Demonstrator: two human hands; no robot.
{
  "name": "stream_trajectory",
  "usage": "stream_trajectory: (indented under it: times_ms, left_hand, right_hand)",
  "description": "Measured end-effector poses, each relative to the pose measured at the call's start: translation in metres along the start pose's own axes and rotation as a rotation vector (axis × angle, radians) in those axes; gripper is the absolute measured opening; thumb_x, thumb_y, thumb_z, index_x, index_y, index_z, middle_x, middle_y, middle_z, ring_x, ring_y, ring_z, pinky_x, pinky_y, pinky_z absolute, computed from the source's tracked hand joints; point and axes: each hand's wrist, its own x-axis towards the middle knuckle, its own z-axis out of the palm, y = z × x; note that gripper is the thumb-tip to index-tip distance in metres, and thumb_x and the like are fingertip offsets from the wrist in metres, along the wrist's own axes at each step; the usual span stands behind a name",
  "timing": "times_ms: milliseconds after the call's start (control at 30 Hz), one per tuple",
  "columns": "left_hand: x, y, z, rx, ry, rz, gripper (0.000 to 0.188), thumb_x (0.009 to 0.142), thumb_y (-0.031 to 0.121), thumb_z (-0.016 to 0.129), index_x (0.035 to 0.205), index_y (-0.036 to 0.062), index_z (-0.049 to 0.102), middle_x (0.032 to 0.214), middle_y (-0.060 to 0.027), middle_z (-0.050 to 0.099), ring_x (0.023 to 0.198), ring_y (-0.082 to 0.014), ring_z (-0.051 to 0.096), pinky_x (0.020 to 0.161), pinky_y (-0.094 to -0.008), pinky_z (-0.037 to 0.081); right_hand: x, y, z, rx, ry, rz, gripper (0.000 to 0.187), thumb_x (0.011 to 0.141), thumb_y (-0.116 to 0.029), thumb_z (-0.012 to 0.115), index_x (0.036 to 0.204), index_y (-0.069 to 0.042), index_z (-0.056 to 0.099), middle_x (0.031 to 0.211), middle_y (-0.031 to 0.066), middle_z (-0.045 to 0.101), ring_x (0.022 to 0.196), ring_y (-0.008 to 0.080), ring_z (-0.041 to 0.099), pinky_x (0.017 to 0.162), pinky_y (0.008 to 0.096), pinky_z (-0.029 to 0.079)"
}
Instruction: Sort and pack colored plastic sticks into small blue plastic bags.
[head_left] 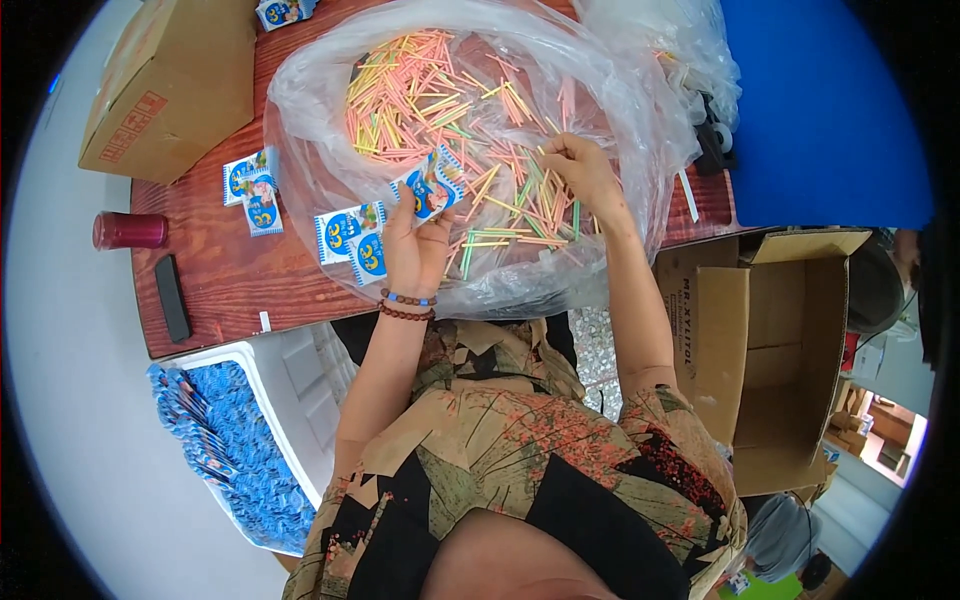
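Note:
A large clear plastic bag (320, 90) lies spread on the table, heaped with thin pink, yellow and green sticks (410, 100). My left hand (418, 245) grips a small blue-and-white packet (434, 184) near the bag's front. Two more packets (352, 240) lie beside that hand, overlapping the bag's edge. Over the right part of the sticks, my right hand (583, 172) has its fingers pinched together. A yellowish stick tip shows close to these fingers, but what they hold, if anything, is too small to make out.
Several packets (252, 190) and a cardboard box (190, 85) are on the red-brown table (225, 290). A red jar (130, 231) and black bar (172, 299) stand left. Below is a white foam box (300, 455) full of packets; an open carton (775, 370) stands right.

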Motion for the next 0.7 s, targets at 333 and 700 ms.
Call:
stream_trajectory:
  times_ms: [333,700]
  left_hand:
    - [-0.003,0.0,0.004,0.098,0.005,0.018,0.028,0.097,0.026,0.054,0.11,0.0018,0.058,0.107,-0.0091,0.066,0.095,-0.0197,0.065,0.081,-0.034,0.054]
    - [-0.01,0.001,0.02,0.111,0.023,0.024,0.029,0.098,0.026,0.053,0.111,0.0009,0.057,0.108,-0.0099,0.065,0.096,-0.0204,0.065,0.079,-0.0361,0.054]
  right_hand:
    - [-0.036,-0.085,0.026,0.595,0.085,-0.321,0.007,0.085,-0.001,0.065,0.092,-0.001,0.065,0.081,-0.0002,0.064,0.074,0.0046,0.056,0.065,0.0183,0.043]
    - [-0.047,-0.111,0.057,-0.018,0.149,-0.62,0.01,0.084,-0.003,0.066,0.093,-0.001,0.065,0.087,0.0035,0.067,0.086,0.0101,0.059,0.08,0.0265,0.046]
